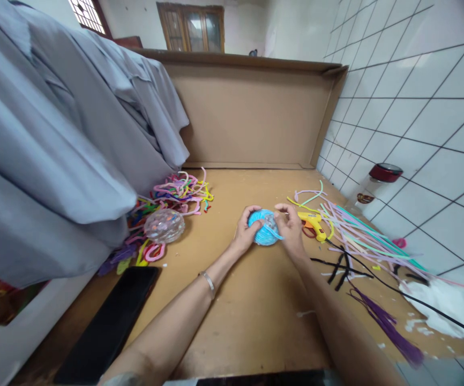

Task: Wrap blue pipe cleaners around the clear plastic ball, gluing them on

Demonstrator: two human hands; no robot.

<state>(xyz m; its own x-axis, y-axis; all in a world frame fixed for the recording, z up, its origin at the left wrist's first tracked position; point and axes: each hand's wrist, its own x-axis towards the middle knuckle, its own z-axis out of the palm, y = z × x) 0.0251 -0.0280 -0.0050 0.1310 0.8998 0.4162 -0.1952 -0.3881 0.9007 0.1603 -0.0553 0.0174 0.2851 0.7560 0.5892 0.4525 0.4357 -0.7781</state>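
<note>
Over the middle of the table, a round clear piece (270, 221) is mostly covered in coils of bright blue pipe cleaner (261, 234). My left hand (246, 231) grips it from the left, thumb pressed across the front. On its right side, my right hand (291, 230) is closed with thumb and fingers at the blue strand, whose loose end sticks out to the lower right. The exact pinch point is partly hidden by the fingers. Just right of that hand lies a yellow glue gun (313, 224).
Colourful pipe cleaners (184, 190) pile up at left beside a clear faceted bowl (164, 225) and a black phone (109, 324). At right are long pastel pipe cleaners (360, 236), black pieces (339, 268), a purple tassel (393, 327), a black cable (417, 303) and a red-lidded jar (376, 185).
</note>
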